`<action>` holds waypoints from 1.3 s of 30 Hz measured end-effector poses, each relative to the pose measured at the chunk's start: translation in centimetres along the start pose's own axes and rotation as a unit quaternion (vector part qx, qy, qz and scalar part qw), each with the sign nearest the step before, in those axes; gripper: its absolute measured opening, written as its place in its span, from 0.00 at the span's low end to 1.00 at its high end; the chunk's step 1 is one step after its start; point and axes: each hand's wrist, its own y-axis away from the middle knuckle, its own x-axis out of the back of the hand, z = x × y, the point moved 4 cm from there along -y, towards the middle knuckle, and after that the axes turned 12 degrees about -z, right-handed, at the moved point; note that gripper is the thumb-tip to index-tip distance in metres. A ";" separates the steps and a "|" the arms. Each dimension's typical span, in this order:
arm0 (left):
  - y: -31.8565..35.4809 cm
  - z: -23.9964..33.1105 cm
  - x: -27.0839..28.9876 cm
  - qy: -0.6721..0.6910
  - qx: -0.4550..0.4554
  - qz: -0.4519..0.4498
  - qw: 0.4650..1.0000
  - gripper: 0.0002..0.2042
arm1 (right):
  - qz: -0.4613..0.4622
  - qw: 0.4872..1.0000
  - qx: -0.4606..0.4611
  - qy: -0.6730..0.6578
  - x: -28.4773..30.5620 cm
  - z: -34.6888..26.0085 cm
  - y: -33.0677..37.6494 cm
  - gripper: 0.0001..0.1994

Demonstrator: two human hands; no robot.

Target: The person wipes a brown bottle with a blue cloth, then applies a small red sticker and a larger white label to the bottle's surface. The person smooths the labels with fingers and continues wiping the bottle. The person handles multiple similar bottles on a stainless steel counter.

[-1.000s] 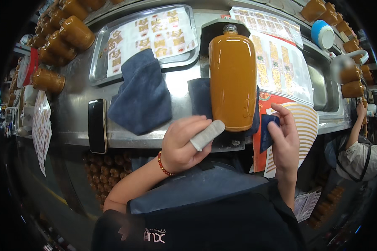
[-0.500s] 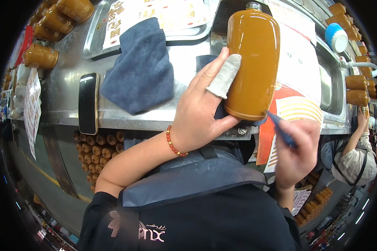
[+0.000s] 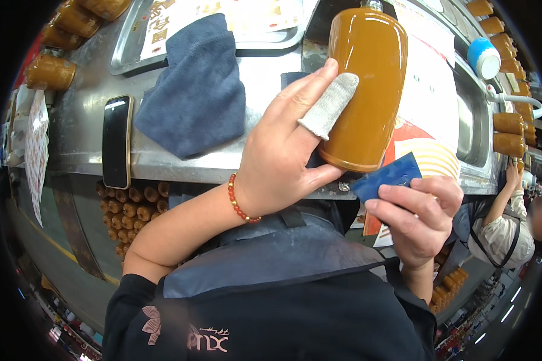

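A glossy amber-brown bottle [image 3: 372,90] lies on the bench, its clear neck pointing away from me. My left hand [image 3: 283,147] grips its left side and base; one finger wears a grey cloth finger sleeve [image 3: 332,108], and a red bead bracelet circles the wrist. Just right of the bottle's base, my right hand [image 3: 424,219] pinches a flat blue scraper [image 3: 392,175] between thumb and fingers. The scraper's broad face shows, apart from the bottle. Part of a dark blue cloth [image 3: 291,80] shows beneath my left hand and the bottle.
A folded blue cloth [image 3: 199,90] and a phone [image 3: 117,141] lie to the left. Behind them is a metal tray [image 3: 125,57] with printed sheets. A sink [image 3: 473,123] and a blue-white container [image 3: 483,58] are at right. Brown bottles [image 3: 49,72] stand around; another person [image 3: 506,231] works at far right.
My right hand has drawn back slightly from the bottle's base, turning the blue scraper from edge-on to face-on. My left hand keeps its hold. The whole view has shifted a little.
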 end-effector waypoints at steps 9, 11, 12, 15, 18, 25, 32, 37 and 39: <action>0.3 -0.5 -0.4 -0.002 -0.014 -0.005 1.000 0.44 | -0.004 0.999 -0.008 -0.050 -0.8 1.9 1.2 0.07; 0.4 -0.4 -0.4 -0.006 -0.010 0.002 1.000 0.44 | 0.021 1.000 0.002 -0.019 -1.1 2.2 1.2 0.11; 0.5 -0.4 -0.4 -0.009 -0.009 0.006 1.000 0.44 | 0.028 0.999 0.009 -0.035 -0.7 1.8 1.3 0.11; 0.5 -0.5 -0.4 0.017 0.004 0.007 1.000 0.44 | 0.053 0.997 0.013 -0.058 -0.2 0.5 0.3 0.12; 0.2 -0.4 -0.3 0.009 -0.015 0.009 1.000 0.43 | 0.021 0.998 0.014 -0.053 -1.2 0.3 1.0 0.12; -0.2 0.6 -0.2 -0.035 -0.024 0.024 0.999 0.41 | 0.065 0.995 -0.048 -0.056 -0.8 -0.4 0.9 0.19; 0.1 0.2 -0.5 -0.025 0.030 0.026 0.999 0.47 | 0.055 0.995 -0.064 -0.050 -0.5 -1.7 1.2 0.19; 0.4 -0.9 -1.7 0.078 0.067 -0.013 0.995 0.47 | -0.031 0.995 0.000 -0.099 -1.8 -2.9 0.6 0.20; 0.4 -1.1 -1.6 0.055 0.070 -0.017 0.996 0.47 | 0.060 0.993 -0.061 -0.085 -0.9 -2.0 0.9 0.21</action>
